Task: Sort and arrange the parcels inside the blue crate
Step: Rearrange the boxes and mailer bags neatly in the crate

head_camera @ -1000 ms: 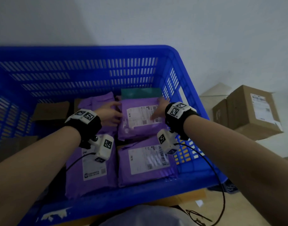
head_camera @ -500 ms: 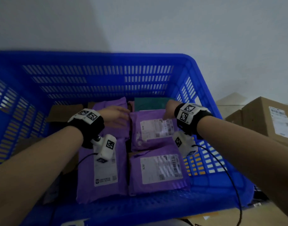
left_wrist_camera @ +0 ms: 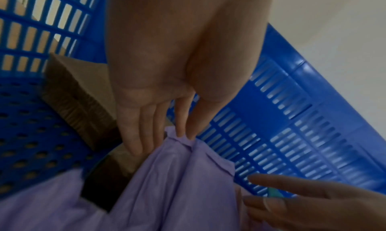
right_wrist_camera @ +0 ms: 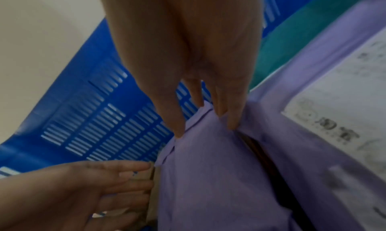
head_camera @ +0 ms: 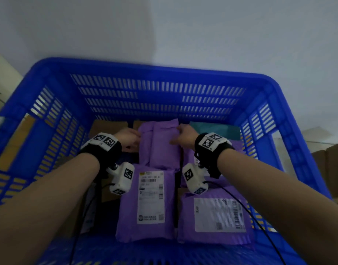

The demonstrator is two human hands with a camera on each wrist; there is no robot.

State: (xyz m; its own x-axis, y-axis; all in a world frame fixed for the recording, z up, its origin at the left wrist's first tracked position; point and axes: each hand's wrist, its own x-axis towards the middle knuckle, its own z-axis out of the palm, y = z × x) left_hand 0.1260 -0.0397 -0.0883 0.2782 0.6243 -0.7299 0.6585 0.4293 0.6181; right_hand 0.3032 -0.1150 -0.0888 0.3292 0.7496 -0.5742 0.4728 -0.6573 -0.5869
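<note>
The blue crate (head_camera: 164, 73) holds several purple parcels. A plain purple parcel (head_camera: 162, 148) with no label showing lies at the middle back. My left hand (head_camera: 130, 139) is at its far left corner; in the left wrist view thumb and forefinger pinch that corner (left_wrist_camera: 183, 134) while the other fingers lie straight along the parcel's (left_wrist_camera: 177, 176) side. My right hand (head_camera: 183, 136) holds the far right corner, thumb on top, fingertips over the far edge (right_wrist_camera: 204, 129) of the parcel (right_wrist_camera: 208, 176).
Two labelled purple parcels lie near me, one in the middle (head_camera: 149, 203) and one on the right (head_camera: 216, 217). A teal parcel (head_camera: 212, 129) lies at the back right and a cardboard box (head_camera: 107, 127) at the back left. More boxes (head_camera: 332, 169) stand outside.
My right hand left the labelled parcel on the right and came across to the plain middle parcel's far right corner. My left hand stayed at that parcel's left edge. The view swung right.
</note>
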